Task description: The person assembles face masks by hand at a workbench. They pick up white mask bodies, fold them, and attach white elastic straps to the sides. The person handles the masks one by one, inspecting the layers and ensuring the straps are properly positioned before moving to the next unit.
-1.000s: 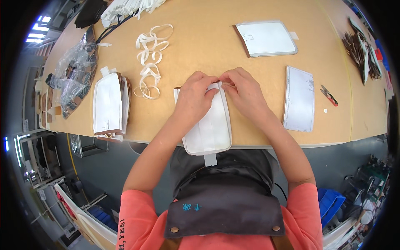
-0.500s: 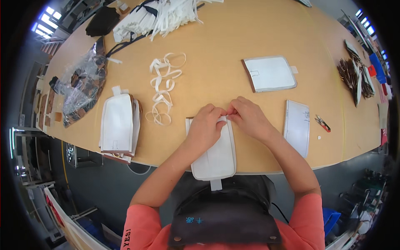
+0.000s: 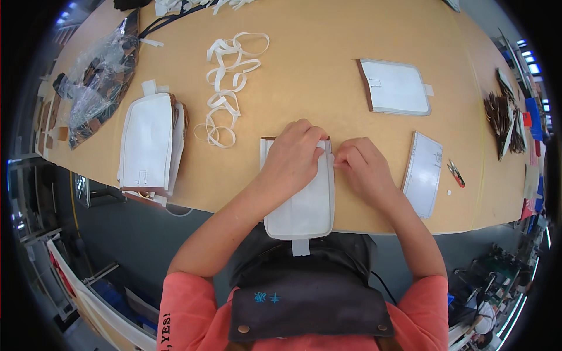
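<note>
A white flat panel (image 3: 300, 213) with a brown top edge and a pale tab at its lower end lies before me, jutting over the table's near edge. Across its upper part rests my left hand (image 3: 293, 158), closed, its thumb and fingers pinching the panel near the top right corner. Just beside the right edge is my right hand (image 3: 364, 169), fingers curled together; a small whitish bit shows at its fingertips, too small to name. To the right lies a white rectangular sheet (image 3: 422, 175) with dark markings, and beyond it small red-handled thread snips (image 3: 455, 174).
A stack of similar white panels (image 3: 146, 140) sits at the left. Loose white tape (image 3: 225, 102) curls near the middle. Another brown-edged panel (image 3: 398, 88) lies far right. A clear plastic bag (image 3: 105, 76) is far left; brown strips (image 3: 500, 114) lie at the right edge.
My right hand has moved away from the left, down to the panel's right edge. My left hand stays at the panel's top. The whole view has shifted slightly.
</note>
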### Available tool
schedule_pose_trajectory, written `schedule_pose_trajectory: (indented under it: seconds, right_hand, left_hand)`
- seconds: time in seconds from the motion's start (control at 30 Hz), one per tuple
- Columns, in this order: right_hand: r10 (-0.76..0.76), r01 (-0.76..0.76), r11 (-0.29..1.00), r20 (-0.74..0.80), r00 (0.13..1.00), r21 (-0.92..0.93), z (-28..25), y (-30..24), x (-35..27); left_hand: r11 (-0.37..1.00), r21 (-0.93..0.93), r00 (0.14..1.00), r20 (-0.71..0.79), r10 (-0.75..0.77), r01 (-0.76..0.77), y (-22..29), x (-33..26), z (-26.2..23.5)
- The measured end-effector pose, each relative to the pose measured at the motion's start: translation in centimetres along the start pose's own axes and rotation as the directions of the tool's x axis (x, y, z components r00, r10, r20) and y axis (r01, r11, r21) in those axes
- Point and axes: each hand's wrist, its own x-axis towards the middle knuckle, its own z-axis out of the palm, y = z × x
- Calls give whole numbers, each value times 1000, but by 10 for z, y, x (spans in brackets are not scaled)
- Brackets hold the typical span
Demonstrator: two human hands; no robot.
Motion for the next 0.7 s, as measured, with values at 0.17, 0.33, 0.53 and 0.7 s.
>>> schedule_pose_trajectory:
  seconds: [0.17,0.33,0.53,0.7]
  right_hand:
    - [-239,238,969,-13,971,-61,-22,-27,-30]
    - [-28,50,990,-163,986,132,-14,-25,-27]
    - [73,-34,984,-215,974,177,-4,-22,-15]
    - [93,-87,995,-168,981,48,-10,-36,-37]
  left_hand:
    - [1000,20,1000,-11,9,-8,1,-1,1]
    - [988,-122,989,123,-79,94,8,-6,-18]
    - [966,-207,961,255,-102,157,13,-5,-17]
    - [965,-158,955,243,-169,211,11,-8,-13]
